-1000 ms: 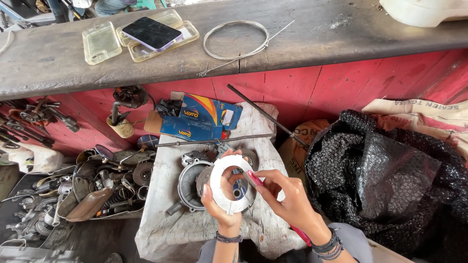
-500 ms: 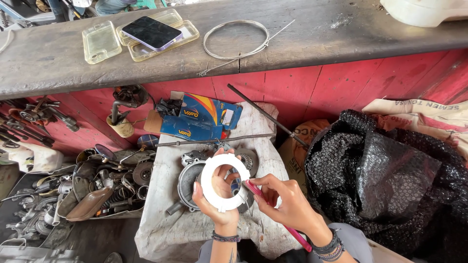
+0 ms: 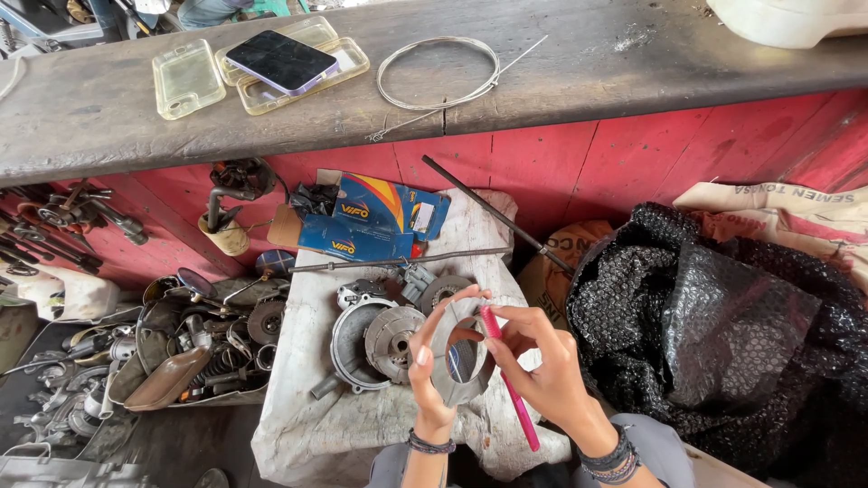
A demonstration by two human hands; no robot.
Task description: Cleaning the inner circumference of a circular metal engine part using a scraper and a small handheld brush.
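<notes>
Two hands, ours: left hand (image 3: 432,361) pinches grey ring plate (image 3: 461,354) upright for access; right hand (image 3: 533,361) grips pink tool (image 3: 509,390) pen-style, tip at plate, over cloth (image 3: 307,425).

left hand (image 3: 434,380) pinches a grey ring-shaped disc (image 3: 459,354) upright; right hand (image 3: 542,370) holds a pink tool (image 3: 509,389) against its three o'clock edge, above the cloth-covered block (image 3: 316,416).
</notes>
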